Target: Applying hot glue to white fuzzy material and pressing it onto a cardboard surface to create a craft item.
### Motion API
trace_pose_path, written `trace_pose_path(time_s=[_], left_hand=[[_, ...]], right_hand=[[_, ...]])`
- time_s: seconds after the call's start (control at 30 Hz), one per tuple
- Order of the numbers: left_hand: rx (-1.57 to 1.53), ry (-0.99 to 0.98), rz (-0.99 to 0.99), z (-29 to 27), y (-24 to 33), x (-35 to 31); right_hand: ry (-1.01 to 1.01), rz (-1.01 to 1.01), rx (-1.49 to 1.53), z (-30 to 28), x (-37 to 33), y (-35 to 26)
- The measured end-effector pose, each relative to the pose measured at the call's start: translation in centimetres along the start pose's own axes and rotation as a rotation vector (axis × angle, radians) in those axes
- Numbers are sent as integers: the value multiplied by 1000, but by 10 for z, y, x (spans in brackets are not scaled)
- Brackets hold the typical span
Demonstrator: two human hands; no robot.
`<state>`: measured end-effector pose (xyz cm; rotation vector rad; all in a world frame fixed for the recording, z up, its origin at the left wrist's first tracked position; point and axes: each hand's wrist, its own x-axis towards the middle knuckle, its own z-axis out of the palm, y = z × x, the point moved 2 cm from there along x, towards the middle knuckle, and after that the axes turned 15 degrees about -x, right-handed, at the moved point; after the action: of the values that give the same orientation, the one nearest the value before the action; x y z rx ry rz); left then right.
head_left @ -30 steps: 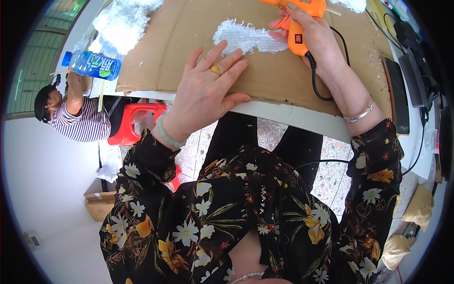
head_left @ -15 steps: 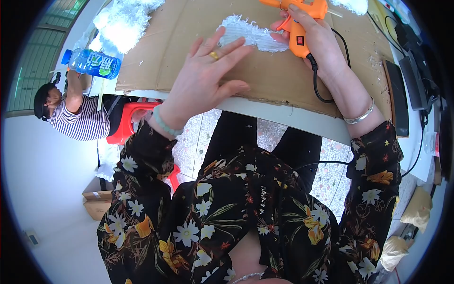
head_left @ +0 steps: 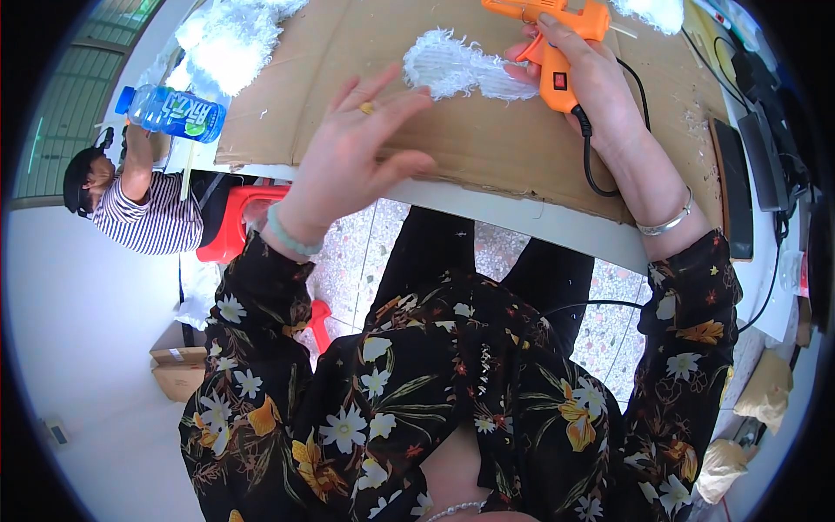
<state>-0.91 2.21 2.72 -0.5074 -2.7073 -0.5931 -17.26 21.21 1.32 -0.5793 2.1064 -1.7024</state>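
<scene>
An orange hot glue gun with a black cord is gripped in my right hand, its nozzle pointing left and a pale glue stick poking out behind. Under and left of it, a frayed white fabric piece lies flat on the cardboard sheet; its right end reaches the fingers of my right hand. My left hand hovers over the cardboard's near edge, fingers spread and holding nothing, left of the fabric.
Fluffy white material is heaped at the far left, with more at the far right. A blue-labelled bottle stands at the left edge. Black power strips and cables lie on the right. A person in a striped shirt sits at the left, near a red stool.
My left hand has drawn away from the white fabric, moving left and slightly nearer. The glue gun stays in my right hand, shifted only slightly.
</scene>
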Motion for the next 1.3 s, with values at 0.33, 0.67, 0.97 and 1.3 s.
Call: trace_pose_path(time_s=[0.33, 0.67, 0.97, 1.3], left_hand=[[-409, 263, -195, -11, -33, 3], [24, 59, -21, 6, -30, 26], [-541, 261, -327, 6, -64, 36], [-378, 252, -126, 5, -46, 40]], right_hand=[[2, -65, 95, -1, 8, 11], [-2, 7, 61, -1, -1, 0], [-40, -14, 113, 2, -1, 1], [-41, -12, 59, 2, -3, -3]])
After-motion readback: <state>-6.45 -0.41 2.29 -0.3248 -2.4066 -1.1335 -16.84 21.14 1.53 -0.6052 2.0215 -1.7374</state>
